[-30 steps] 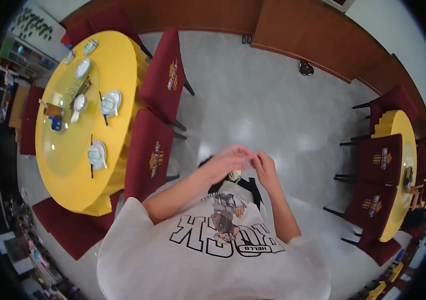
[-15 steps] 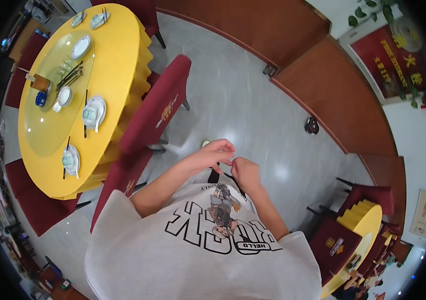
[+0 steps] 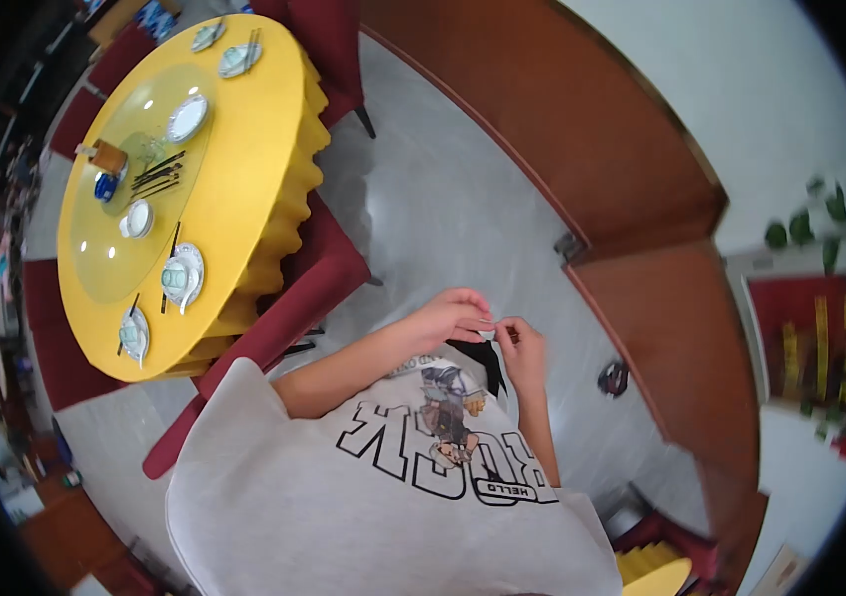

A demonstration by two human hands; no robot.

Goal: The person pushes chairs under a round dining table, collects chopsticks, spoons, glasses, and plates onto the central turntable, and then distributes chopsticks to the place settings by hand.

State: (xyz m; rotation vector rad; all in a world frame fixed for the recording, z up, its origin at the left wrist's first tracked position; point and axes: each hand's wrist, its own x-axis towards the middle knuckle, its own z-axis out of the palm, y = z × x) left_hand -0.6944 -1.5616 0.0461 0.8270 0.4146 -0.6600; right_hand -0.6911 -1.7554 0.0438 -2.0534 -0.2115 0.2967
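Note:
My left hand (image 3: 456, 316) is in front of my waist, loosely curved, with its fingers partly apart and nothing visible in its grasp. Close beside it, my right hand (image 3: 519, 346) has its thumb and fingers drawn together. The fingertips of both hands nearly meet over a small pale patch; whether my right hand pinches something there is too small to tell. Below them is my light shirt (image 3: 383, 497) with dark lettering and a printed figure.
On the left, a round table (image 3: 244, 189) with a yellow cloth bears a glass turntable, bowls, plates and chopsticks. Dark red chairs (image 3: 324, 253) stand around it. A brown wood-panelled wall (image 3: 562, 129) curves along the right, with a dark object (image 3: 614, 377) on the floor beside it.
The view has swung to the right, bringing the panelled wall nearer and moving the right-hand table mostly out of view. My hands stay close together at my waist, with slightly shifted fingers.

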